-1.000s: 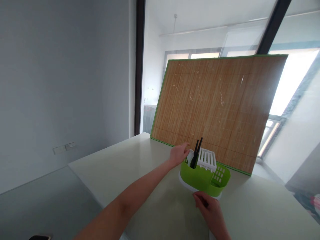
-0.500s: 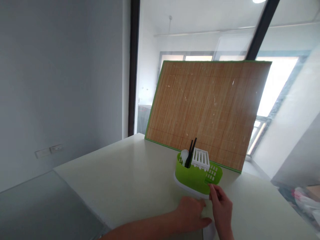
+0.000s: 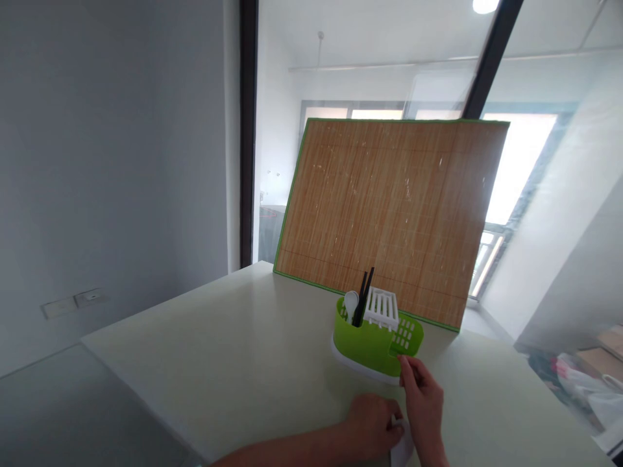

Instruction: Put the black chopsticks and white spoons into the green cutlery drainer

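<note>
A green utensil caddy (image 3: pixel 363 347) with a white base stands on the white table. It holds a white spoon (image 3: pixel 351 303) and a pair of black chopsticks (image 3: pixel 364 295), and a white slotted rack (image 3: pixel 381 307) sits over its middle. My right hand (image 3: pixel 422 399) pinches the low front rim at the caddy's right end. Closer to me, my left hand (image 3: pixel 374 421) is closed on the edge of a flat white piece (image 3: pixel 402 444). What kind of thing that piece is does not show, as its lower end lies out of view.
A large bamboo mat (image 3: pixel 389 220) with green edging leans against the glass partition behind the caddy. A grey wall (image 3: pixel 121 162) with sockets rises to the left of the white table (image 3: pixel 219 350). Bags and boxes (image 3: pixel 588 383) lie beyond the table's right side.
My left hand's fingers, spread over the white piece before, have closed on its edge. My right hand keeps its pinch at the caddy's rim. The view has shifted slightly to the right.
</note>
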### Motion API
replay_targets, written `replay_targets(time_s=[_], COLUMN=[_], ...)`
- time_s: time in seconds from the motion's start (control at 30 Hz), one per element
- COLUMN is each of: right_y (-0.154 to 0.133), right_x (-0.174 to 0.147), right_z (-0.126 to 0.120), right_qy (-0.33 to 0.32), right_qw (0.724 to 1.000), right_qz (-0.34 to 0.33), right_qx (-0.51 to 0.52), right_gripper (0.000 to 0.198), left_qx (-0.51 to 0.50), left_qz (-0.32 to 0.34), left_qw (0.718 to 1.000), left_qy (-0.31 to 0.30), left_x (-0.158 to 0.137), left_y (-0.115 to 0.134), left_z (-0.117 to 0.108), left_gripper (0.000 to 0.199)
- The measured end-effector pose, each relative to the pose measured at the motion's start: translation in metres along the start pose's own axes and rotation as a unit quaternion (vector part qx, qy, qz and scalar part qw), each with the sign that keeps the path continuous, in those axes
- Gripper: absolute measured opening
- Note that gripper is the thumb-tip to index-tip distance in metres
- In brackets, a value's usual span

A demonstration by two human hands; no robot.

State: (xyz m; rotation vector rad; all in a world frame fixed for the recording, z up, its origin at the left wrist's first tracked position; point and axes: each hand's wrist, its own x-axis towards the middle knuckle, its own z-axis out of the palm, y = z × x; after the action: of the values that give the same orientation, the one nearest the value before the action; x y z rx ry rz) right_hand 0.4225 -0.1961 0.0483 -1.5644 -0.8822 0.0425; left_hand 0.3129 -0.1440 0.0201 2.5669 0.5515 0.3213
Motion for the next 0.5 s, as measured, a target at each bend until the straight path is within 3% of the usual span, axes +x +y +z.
replay_targets(time_s=[0.5], right_y=[0.0082], right_x=[0.0005], right_z=[0.0017], right_qy=[0.001], right_qw=[1.000], right_qz=[0.013], right_qx=[-0.003], right_gripper=[0.037], left_qx=[-0.028], left_qz=[-0.013], left_qw=[1.000], left_qy=[-0.003], left_x=[-0.0028], left_y=[-0.0072], left_z=[0.0066], left_gripper=[0.027])
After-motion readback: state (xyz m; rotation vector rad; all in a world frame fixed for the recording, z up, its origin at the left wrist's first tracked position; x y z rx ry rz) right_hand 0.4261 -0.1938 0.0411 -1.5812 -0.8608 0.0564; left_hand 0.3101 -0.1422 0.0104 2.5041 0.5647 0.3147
